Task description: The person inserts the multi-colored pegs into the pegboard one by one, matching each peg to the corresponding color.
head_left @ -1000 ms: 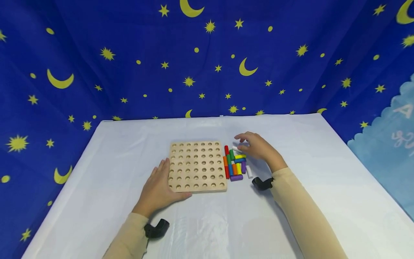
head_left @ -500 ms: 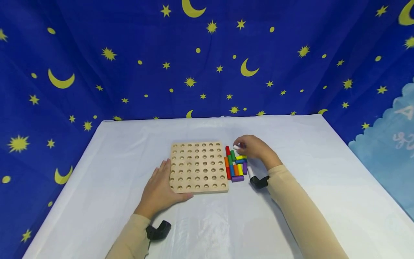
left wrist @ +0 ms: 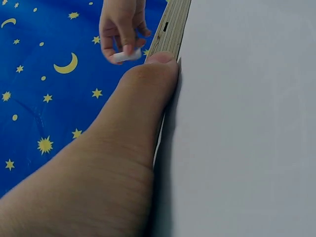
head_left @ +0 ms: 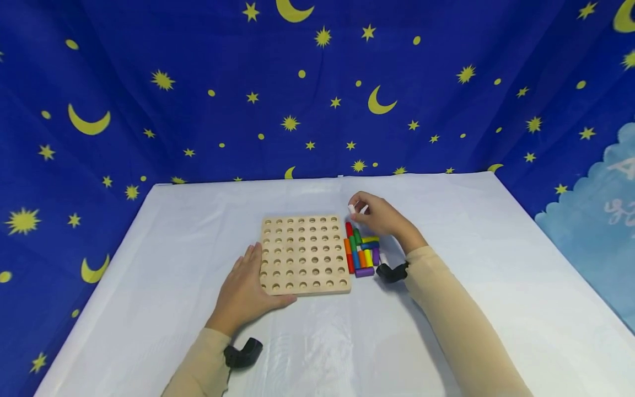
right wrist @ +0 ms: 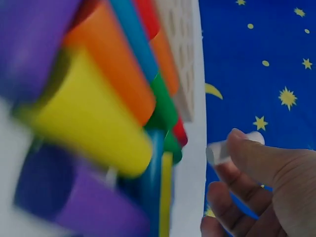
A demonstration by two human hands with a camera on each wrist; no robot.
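Note:
A square wooden peg board [head_left: 308,254] with rows of round holes lies on the table. My left hand [head_left: 243,289] rests against its left edge with straight fingers, the thumb [left wrist: 163,58] lying along the front side. Beyond the board's far right corner, my right hand [head_left: 381,218] pinches a white peg [right wrist: 219,152] between thumb and fingertips, held over the pile. Right of the board lie several coloured pegs, among them a purple peg [head_left: 364,272], a yellow peg [right wrist: 94,113] and an orange peg [right wrist: 111,64].
Another white peg [head_left: 383,258] lies by the pile, partly covered by the black wrist mount [head_left: 392,273] on my right arm. A second black mount [head_left: 243,353] sits at my left wrist. A blue starry curtain [head_left: 218,121] hangs behind the white table [head_left: 149,264].
My right hand came down onto a white peg at the far end of the pile, pinched it and carried it up and to the left. The left hand stays at the board.

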